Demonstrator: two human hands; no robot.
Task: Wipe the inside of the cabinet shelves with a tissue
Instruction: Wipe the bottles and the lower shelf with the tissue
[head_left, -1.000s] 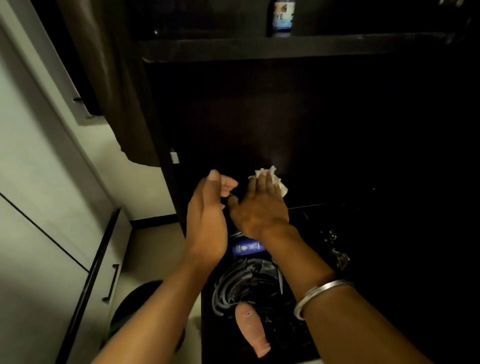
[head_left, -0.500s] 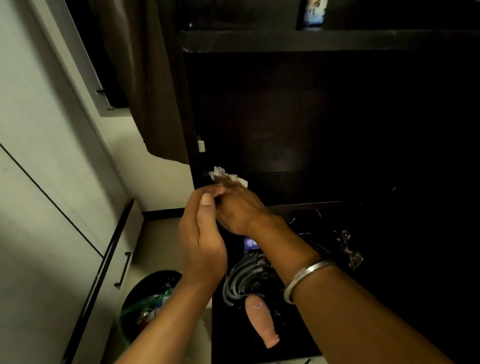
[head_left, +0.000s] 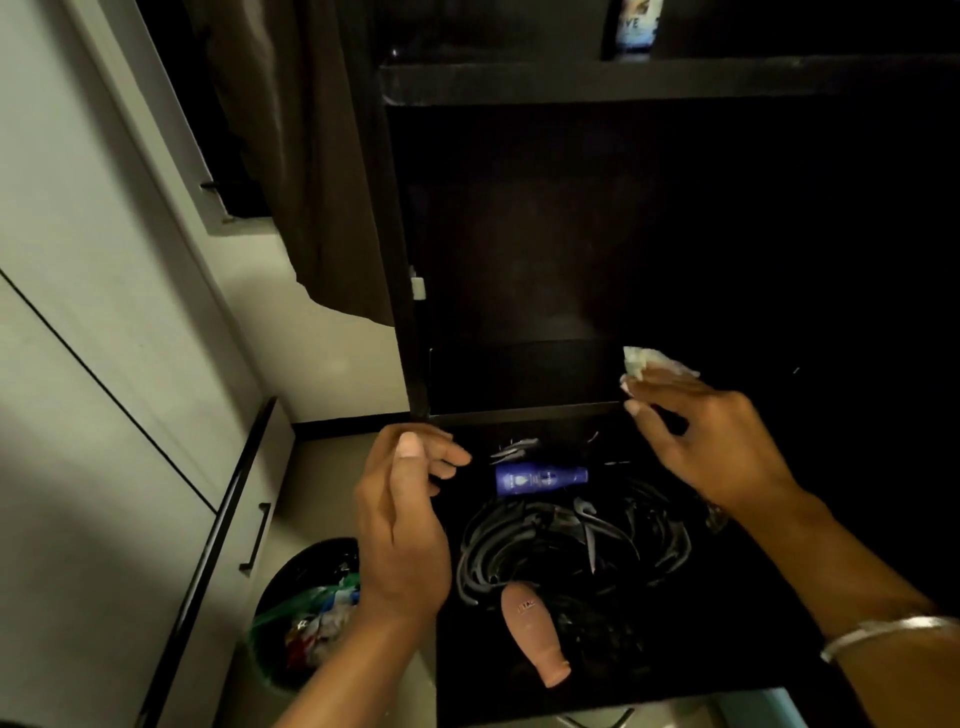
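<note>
The dark cabinet shelf (head_left: 519, 410) lies bare at its left; below, coiled black cables (head_left: 561, 540), a blue bottle (head_left: 540, 477) and a pink bottle (head_left: 535, 636) crowd the surface

Two bottles (head_left: 540, 478) (head_left: 535, 635) — one tissue (head_left: 644, 361)

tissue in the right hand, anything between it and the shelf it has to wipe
Nothing visible blocks it. The right hand pinches the tissue over the bare dark shelf. The blue bottle and cables lie on the level below.
</note>
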